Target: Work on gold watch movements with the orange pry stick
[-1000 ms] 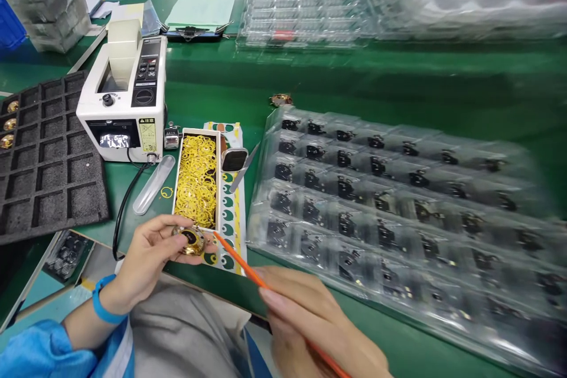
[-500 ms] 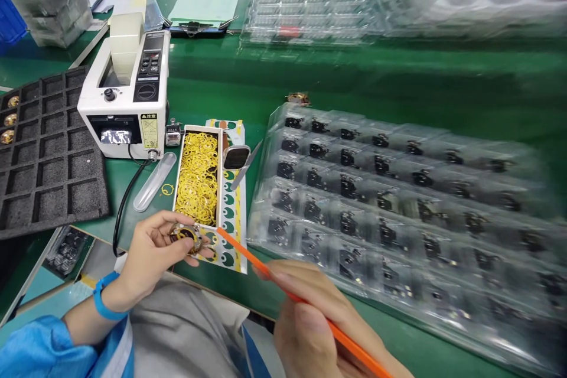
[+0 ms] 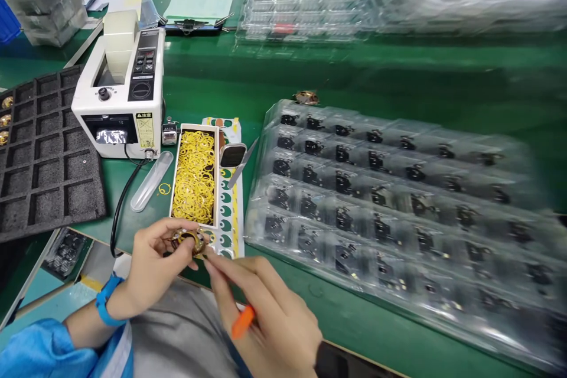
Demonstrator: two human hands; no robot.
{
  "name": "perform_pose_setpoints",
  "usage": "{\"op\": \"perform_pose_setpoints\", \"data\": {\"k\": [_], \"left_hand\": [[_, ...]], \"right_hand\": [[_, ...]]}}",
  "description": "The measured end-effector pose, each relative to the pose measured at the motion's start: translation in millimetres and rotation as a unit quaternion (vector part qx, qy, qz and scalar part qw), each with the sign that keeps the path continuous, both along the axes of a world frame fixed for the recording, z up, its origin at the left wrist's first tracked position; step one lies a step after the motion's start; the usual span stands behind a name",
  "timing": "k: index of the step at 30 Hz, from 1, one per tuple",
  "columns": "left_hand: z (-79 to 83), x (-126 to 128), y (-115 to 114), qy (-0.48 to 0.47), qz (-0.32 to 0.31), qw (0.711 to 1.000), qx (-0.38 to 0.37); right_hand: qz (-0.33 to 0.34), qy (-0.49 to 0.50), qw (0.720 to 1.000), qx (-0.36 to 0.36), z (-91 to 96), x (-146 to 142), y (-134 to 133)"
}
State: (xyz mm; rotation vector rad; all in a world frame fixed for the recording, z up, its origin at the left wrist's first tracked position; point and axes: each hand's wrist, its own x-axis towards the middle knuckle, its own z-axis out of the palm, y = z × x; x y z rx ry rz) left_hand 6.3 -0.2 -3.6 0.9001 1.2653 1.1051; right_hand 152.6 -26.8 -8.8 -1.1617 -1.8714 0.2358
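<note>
In the head view my left hand, with a blue wristband, pinches a small round gold-coloured part with a dark centre. My right hand is closed round an orange stick-like tool. Only a short orange end of that tool shows; the rest is hidden by the hand. The thumb and forefinger tips of my right hand meet at the right edge of the gold part. Just beyond my hands stands a white box of thin yellow rings. Beside it lies a sheet of yellow-edged stickers.
A white tape dispenser stands behind left, near a black foam tray. Clear trays of black parts fill the right side. Tweezers, a clear plastic strip and another gold part lie on the green table.
My right hand has moved left to the gold part and turned, so the orange tool now points differently and mostly hides in the hand. My left hand keeps its pinch.
</note>
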Motion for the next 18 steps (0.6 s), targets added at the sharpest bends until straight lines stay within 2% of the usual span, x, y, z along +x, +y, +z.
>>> {"op": "perform_pose_setpoints", "data": {"k": [3, 7, 14, 18], "left_hand": [[1.2, 0, -6, 0.04, -0.013, 0.998, 0.043], [-0.1, -1, -12, 0.091, -0.042, 0.99, 0.102], [-9.7, -7, -16, 0.15, -0.097, 0.974, 0.137], [-8.5, -6, -11, 0.147, -0.08, 0.979, 0.12]], "right_hand": [[-0.054, -0.002, 0.998, 0.026, -5.3, -10, 11], [-0.07, 0.014, 0.997, 0.014, -6.2, -12, 15], [-0.04, 0.081, 0.994, -0.069, -3.3, -13, 19], [0.043, 0.14, 0.981, -0.128, 3.3, -9, 21]]}}
